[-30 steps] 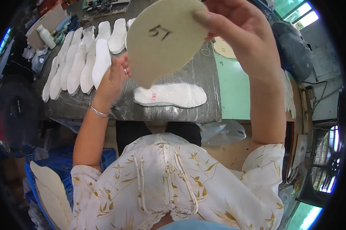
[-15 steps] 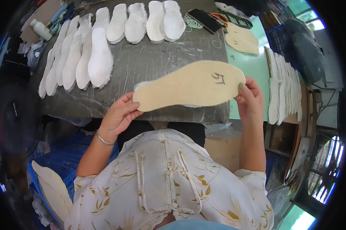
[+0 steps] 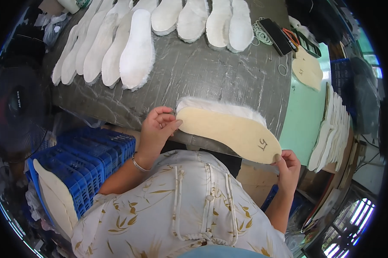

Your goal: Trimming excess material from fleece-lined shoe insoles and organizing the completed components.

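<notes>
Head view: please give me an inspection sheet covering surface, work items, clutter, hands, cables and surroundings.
Surface: dark grey tabletop, shiny and wrinkled in places.
Work items: cream insole-shaped piece, partly covering a fluffy white insole; more white insoles lined up beyond.
Clutter: black phone, tabletop's far right.
Hands: left hand and right hand pinch opposite ends of the cream insole-shaped piece.
Cables: coiled pale cord beside the black phone; use unclear.
Surroundings: blue crates lower left.

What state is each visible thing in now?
Flat beige insole-shaped sheet: held at both ends, marked
Left hand: pinching its left end
Right hand: pinching its marked end
White fleecy insole beyond it: partly covered
Other white fleecy insoles: laid out
Black rectangular phone: lying flat
Round black fan: running unclear
</notes>
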